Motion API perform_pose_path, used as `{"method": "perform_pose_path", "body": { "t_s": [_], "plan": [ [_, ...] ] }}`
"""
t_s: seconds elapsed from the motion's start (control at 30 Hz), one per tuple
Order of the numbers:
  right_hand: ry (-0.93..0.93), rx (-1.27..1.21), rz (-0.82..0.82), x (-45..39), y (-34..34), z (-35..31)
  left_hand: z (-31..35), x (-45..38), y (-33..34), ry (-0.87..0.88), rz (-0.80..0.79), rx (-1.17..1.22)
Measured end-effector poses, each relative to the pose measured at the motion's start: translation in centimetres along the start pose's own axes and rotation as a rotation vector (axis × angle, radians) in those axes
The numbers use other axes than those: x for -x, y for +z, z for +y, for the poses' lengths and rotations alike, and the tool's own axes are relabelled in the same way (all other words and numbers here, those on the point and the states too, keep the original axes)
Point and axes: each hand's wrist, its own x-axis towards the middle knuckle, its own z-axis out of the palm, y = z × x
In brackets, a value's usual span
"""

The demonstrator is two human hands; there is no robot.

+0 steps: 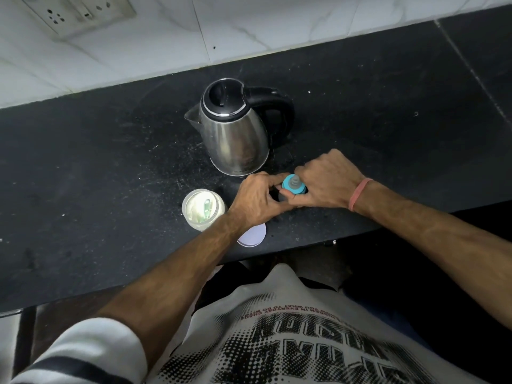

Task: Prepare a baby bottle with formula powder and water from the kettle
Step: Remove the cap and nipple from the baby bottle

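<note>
A baby bottle with a blue collar and clear teat [294,184] stands on the black counter [110,162], just in front of the steel kettle [235,128]. My left hand [256,199] grips the bottle's body from the left; most of the body is hidden. My right hand [327,181] wraps around the blue collar from the right. An open jar of pale formula powder [203,207] with a green scoop inside stands left of my left wrist. Its white lid [253,235] lies flat by the counter's front edge, partly under my forearm.
The kettle's black handle points right and its spout points left. A white tiled wall with a socket plate [74,12] runs behind the counter. White powder specks dust the counter around the jar. The counter's front edge runs close below my hands.
</note>
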Motion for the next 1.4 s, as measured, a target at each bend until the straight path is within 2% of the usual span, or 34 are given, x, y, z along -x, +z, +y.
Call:
{"method": "perform_pose_path", "body": {
  "t_s": [0.1,0.27,0.43,0.5,0.6,0.67,0.73,0.93,1.03,1.13,1.2,1.3,1.4],
  "plan": [
    [0.106,-0.031,-0.034,-0.4,-1.2,-1.3,0.0,0.0,-0.3,-0.032,-0.01,0.009],
    [0.522,-0.072,0.011,-1.0,-1.8,-5.3,1.5,1.2,1.1,-0.23,0.161,0.247],
    [0.638,-0.233,0.131,-0.4,-2.6,-4.4,3.4,1.5,0.9,-0.236,0.242,0.425],
    [0.655,-0.314,0.145,0.2,-2.7,-3.8,3.9,1.4,0.7,-0.265,0.186,0.415],
    [0.7,-0.312,0.117,0.4,-2.5,-3.9,4.3,1.4,1.5,-0.244,0.078,0.231],
    [0.762,-0.28,0.09,0.1,-2.7,-4.2,4.9,1.7,2.1,-0.215,0.081,0.17],
    [0.795,-0.278,0.083,-0.2,-2.8,-4.3,5.3,2.0,2.1,-0.212,0.094,0.205],
    [0.616,-0.341,0.191,0.6,-1.9,-4.6,4.2,1.9,1.8,-0.211,-0.06,0.416],
    [0.449,-0.362,0.292,0.8,-1.6,-3.9,4.0,1.6,1.5,-0.177,-0.103,0.483],
    [0.239,-0.358,0.4,0.8,-1.4,-3.1,4.4,1.3,1.0,-0.168,-0.132,0.447],
    [0.137,-0.35,0.381,0.8,-1.7,-2.3,4.2,1.0,0.4,-0.173,-0.171,0.415],
    [0.105,-0.3,0.268,0.6,-2.5,-1.9,3.4,0.6,0.0,-0.164,-0.158,0.377],
    [0.071,-0.25,0.316,0.4,-2.6,-1.9,4.1,0.7,0.4,-0.097,-0.17,0.344]
  ]
}}
